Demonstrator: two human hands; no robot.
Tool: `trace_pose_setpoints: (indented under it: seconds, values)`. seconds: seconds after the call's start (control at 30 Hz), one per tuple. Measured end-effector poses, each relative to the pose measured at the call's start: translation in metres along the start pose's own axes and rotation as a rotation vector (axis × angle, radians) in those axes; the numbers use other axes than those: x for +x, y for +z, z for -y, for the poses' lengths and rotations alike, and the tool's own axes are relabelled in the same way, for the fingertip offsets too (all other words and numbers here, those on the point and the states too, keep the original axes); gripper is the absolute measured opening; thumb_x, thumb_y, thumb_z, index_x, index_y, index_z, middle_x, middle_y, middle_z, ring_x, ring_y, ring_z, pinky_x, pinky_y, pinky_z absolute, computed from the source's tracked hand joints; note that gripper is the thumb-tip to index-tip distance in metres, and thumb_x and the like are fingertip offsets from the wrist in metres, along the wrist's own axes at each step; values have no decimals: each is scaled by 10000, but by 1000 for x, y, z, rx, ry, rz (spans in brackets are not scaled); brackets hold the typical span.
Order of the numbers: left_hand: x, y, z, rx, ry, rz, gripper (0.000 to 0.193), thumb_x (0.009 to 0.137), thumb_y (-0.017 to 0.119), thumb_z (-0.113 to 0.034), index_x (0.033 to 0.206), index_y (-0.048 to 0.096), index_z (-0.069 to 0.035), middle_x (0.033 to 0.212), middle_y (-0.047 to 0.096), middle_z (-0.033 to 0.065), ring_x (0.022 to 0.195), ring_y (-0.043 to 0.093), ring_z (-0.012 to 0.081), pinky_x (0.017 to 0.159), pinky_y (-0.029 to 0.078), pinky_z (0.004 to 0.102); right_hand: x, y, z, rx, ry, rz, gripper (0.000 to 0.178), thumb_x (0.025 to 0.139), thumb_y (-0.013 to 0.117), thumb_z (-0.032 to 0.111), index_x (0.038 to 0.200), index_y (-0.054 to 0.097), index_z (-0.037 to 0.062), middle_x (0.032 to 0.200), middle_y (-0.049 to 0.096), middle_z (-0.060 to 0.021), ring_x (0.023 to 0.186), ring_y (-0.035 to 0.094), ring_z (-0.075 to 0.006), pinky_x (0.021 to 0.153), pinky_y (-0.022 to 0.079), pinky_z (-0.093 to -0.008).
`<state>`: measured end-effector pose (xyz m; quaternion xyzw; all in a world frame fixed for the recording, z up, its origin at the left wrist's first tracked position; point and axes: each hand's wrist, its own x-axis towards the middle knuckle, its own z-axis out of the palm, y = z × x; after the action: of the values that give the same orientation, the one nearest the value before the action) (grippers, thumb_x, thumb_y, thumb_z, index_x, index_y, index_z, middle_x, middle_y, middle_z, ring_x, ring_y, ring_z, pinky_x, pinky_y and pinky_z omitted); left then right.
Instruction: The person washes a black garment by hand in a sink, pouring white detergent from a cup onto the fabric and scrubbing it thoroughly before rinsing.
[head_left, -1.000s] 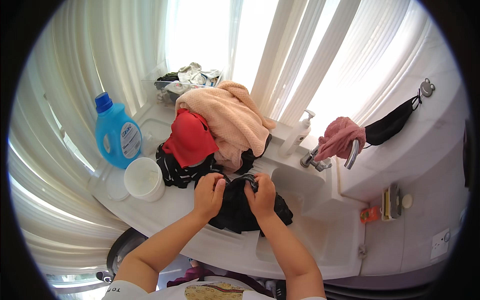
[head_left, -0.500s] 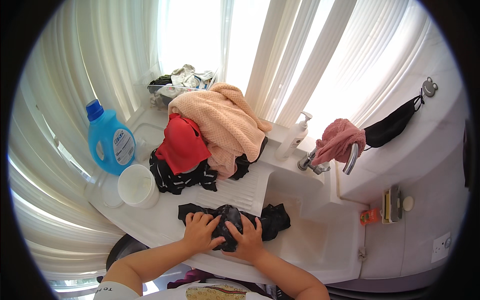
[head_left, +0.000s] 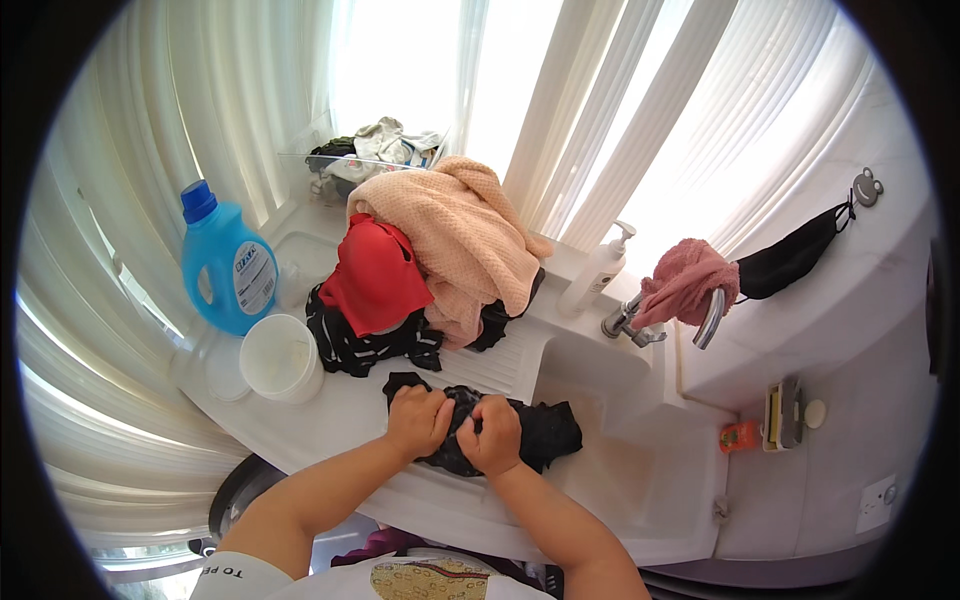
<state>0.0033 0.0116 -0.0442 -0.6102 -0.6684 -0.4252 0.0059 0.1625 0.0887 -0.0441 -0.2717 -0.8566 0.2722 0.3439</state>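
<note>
A wet black garment [head_left: 545, 432] with traces of suds lies across the ridged washboard part of the white sink, its right end hanging over the edge of the basin. My left hand [head_left: 420, 422] grips its left portion, fingers curled into the cloth. Close beside it, my right hand [head_left: 491, 434] is closed in a fist on the middle of the same garment. The cloth between and under both hands is bunched, and partly hidden by them.
Behind lies a pile with a peach towel [head_left: 450, 215], red padded garment [head_left: 378, 275] and black patterned cloth [head_left: 340, 345]. At left stand a blue detergent bottle [head_left: 228, 262] and white tub [head_left: 280, 358]. A pump bottle [head_left: 597, 270] stands by the faucet [head_left: 711, 320], draped with a pink cloth [head_left: 688, 280].
My hands, spread flat on the black garment before, have curled closed on it and moved slightly up and away from me. The garment's left end has shifted right. The view has tilted slightly.
</note>
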Motion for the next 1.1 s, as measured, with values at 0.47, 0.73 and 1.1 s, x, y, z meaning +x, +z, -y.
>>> trace_pose_setpoints:
  seconds: [0.47,0.73,1.1]
  values:
    - [-18,-33,-15,-122,123,135,376,750,717,-421,764,613,-60,850,598,115,923,538,338,804,375,462,-13,-41,40,-143,-267,66,827,564,802,490,1288,605,143,981,566,-108,929,572,-301,850,430,-450]
    - [59,-21,6,118,138,-19,409,806,695,-478,742,629,-79,1124,628,127,1125,500,392,915,381,537,47,-40,14,-151,-225,-10,899,655,822,426,1395,465,62,1005,600,-134,892,578,-329,822,449,-438]
    - [65,3,10,39,139,13,281,876,631,-297,738,595,-56,810,591,139,786,543,364,717,426,444,70,-3,-15,-351,35,-257,343,821,667,362,723,682,34,845,578,-110,810,553,-319,715,429,-435]
